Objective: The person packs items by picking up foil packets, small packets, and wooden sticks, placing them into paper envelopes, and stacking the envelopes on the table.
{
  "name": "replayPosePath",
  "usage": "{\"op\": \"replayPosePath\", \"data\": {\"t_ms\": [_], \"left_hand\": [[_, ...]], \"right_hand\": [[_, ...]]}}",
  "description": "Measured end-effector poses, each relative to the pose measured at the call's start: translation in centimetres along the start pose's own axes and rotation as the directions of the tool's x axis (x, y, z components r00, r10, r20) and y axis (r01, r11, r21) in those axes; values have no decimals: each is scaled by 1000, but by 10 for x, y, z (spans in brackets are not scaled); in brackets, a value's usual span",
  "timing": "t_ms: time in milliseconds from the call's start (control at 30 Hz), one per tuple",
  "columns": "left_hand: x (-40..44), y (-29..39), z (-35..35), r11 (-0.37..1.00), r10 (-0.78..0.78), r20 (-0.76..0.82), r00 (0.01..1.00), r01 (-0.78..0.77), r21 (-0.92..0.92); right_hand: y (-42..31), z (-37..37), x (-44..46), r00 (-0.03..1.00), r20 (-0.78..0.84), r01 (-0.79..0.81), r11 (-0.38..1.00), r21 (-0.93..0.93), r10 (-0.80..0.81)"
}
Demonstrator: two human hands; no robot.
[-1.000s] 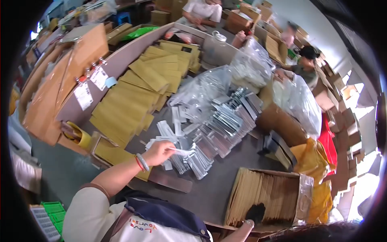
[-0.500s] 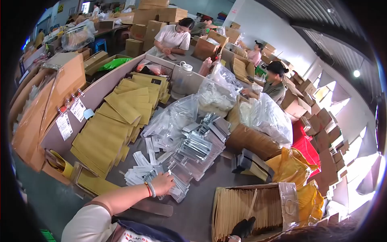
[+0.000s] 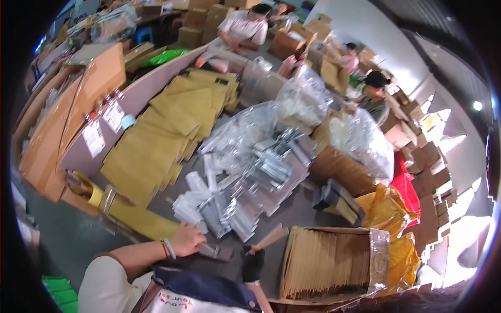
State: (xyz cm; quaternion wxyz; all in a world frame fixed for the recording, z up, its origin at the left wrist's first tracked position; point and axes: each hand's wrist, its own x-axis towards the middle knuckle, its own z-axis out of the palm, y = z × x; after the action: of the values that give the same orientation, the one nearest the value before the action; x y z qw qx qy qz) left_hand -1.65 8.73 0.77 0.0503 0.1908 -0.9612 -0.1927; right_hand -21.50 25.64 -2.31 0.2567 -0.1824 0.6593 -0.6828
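My left hand [image 3: 188, 239] is at the near side of the table, fingers curled on a small greyish packet [image 3: 210, 251]. That packet lies over a flat grey strip [image 3: 226, 254] on the tabletop. In a black glove, my right hand [image 3: 253, 267] grips the lower end of a narrow brown paper envelope [image 3: 270, 238], which tilts up to the right. Beyond both hands spreads a pile of clear and silvery plastic packets [image 3: 269, 169]. Closer in, white slips [image 3: 189, 207] lie beside the packets. To the right, a box [image 3: 379, 258] holds tightly packed brown envelopes [image 3: 323, 261].
Yellow padded mailers [image 3: 151, 151] are stacked along the left partition [image 3: 83, 141]. Clear plastic bags [image 3: 362, 146] and a brown carton [image 3: 342, 169] stand at the back right. A dark bundle [image 3: 338, 201] sits near yellow sacks [image 3: 389, 208]. Co-workers [image 3: 245, 28] are across the table.
My left hand has moved off the packet pile, back toward my body. My right hand has left the envelope box and swung left, drawing out an envelope. The camera view has shifted.
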Motion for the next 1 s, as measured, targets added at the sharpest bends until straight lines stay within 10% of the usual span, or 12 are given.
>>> {"op": "replayPosePath", "data": {"t_ms": [67, 233, 300, 533, 633, 867, 933, 1000], "left_hand": [[-17, 1, -7, 1000, -13, -215, 977, 8, -24], [-57, -18, -37, 974, -174, -317, 932, 116, -193], [-68, -22, -42, 984, -177, -147, 973, 172, -48], [-41, -6, -27, 993, -117, -103, 988, 113, -41], [-38, -10, -22, 997, -75, -126, 989, 70, -40], [-20, -8, -18, 992, -85, -163, 983, 69, -105], [-22, -8, -17, 986, 115, -99, 988, -101, 135], [-15, -5, -22, 990, 112, 8, 994, -112, 87]], "right_hand": [[12, -9, 3, 944, 285, 308, 757, -577, -168], [-47, -1, 1, 765, 625, 555, 651, -518, -155], [-53, -3, 2, 707, 671, 625, 246, -741, 225], [-18, 28, 8, 628, 763, 713, 506, -485, -154], [5, 2, 8, 899, 412, 192, 716, -672, 146], [9, 74, -20, 790, 597, 392, 862, -321, -138], [-40, 68, -7, 721, 668, 676, 397, -620, -185], [-40, 60, -7, 671, 735, 727, 283, -626, -99]]}}
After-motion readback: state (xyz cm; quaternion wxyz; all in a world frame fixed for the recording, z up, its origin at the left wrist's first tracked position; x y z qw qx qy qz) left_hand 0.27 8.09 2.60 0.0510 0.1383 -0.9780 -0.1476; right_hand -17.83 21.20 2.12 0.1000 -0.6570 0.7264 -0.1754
